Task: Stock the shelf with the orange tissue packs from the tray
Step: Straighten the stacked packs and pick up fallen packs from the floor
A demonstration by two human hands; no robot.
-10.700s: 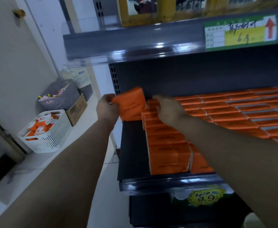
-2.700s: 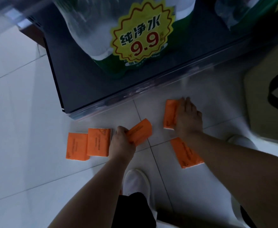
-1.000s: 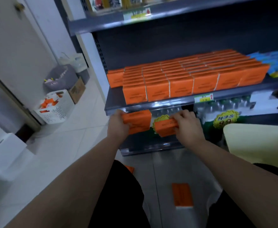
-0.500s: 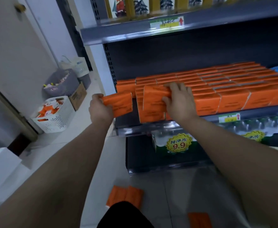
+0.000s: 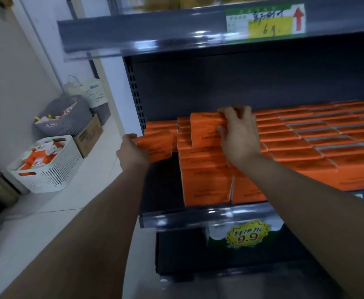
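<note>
The left hand (image 5: pixel 131 151) is holding one orange pack (image 5: pixel 158 145) by its end, fingers curled round it, just at the left side of the shelf (image 5: pixel 198 216). The right hand (image 5: pixel 239 134) is gripping a second orange pack (image 5: pixel 204 130) on top of the rows of packs (image 5: pixel 306 137) filling the shelf, fingers hooked over its top edge. The white tray (image 5: pixel 51 175) is sitting on the floor, with loose packs (image 5: pixel 35 158) lying in it. Behind it, a gray basket (image 5: pixel 66 124) is holding small things, too blurry to tell.
</note>
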